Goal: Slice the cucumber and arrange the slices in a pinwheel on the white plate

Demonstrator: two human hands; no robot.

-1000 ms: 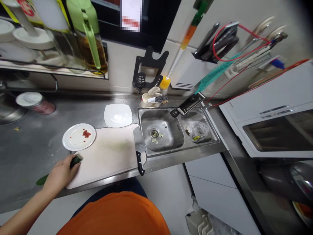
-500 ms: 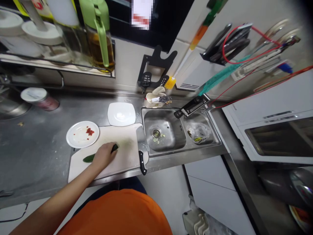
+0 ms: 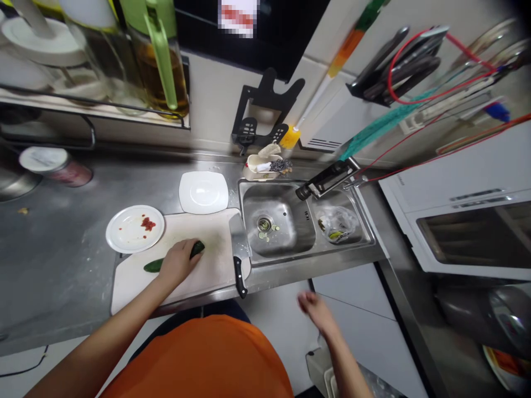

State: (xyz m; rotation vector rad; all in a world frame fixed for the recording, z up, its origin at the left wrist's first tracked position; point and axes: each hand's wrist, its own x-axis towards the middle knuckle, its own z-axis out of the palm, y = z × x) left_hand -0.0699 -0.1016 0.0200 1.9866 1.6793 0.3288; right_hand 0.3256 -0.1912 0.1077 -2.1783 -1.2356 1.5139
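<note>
My left hand (image 3: 179,262) is wrapped over a dark green cucumber (image 3: 154,266) lying on the white cutting board (image 3: 213,276). Both ends of the cucumber stick out past the fingers. A cleaver (image 3: 239,243) with a black handle rests along the board's right edge, its handle reaching over the counter's front. My right hand (image 3: 315,310) hangs in the air beyond the counter edge, right of the cleaver, fingers curled in and nothing visible in them. A round white plate (image 3: 120,240) with chopped red bits overlaps the board's back left corner.
A square white plate (image 3: 203,192) stands behind the board. To the right is a double steel sink (image 3: 290,232), green slices near its drain and a plastic bag (image 3: 338,221) in the smaller basin. A canister (image 3: 58,166) stands at the left, under a rack with an oil bottle (image 3: 161,72).
My right hand has come into view at the lower right, below the sink. My left hand stays on the cucumber. The camera view has shifted slightly.
</note>
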